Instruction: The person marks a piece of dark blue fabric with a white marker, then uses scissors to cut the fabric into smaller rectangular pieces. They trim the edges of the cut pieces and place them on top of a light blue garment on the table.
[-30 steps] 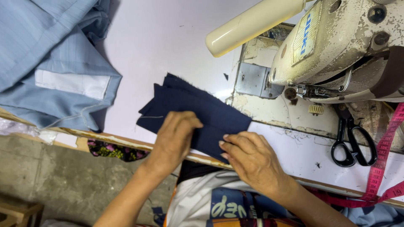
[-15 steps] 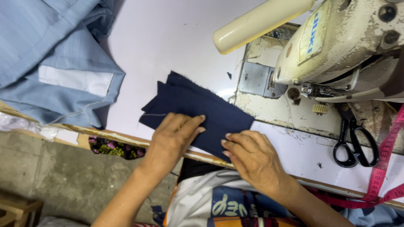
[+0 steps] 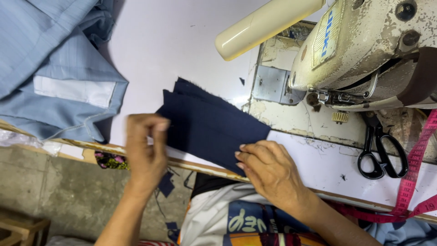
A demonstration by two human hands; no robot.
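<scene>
A stack of dark navy fabric pieces (image 3: pixel 211 123) lies on the white sewing table (image 3: pixel 182 41), just left of the sewing machine (image 3: pixel 364 50). It looks light, soft and limp, best taken by an edge. Its long axis runs from upper left to lower right. The left hand (image 3: pixel 145 150) pinches fingers together at the near-left corner; the right hand (image 3: pixel 271 171) presses flat, fingers together, on the lower right edge

At frame centre a folded fabric piece (image 3: pixel 214 125) lies on the table (image 3: pixel 182 41), with the left hand (image 3: pixel 145 148) at its left edge and the right hand (image 3: pixel 268 168) on its lower right corner. The sewing machine (image 3: pixel 364 50) fills the upper right; scissors (image 3: pixel 380 152) lie below it, a tape measure (image 3: pixel 412 175) at far right. Another garment (image 3: pixel 54 68) occupies the upper left.
</scene>
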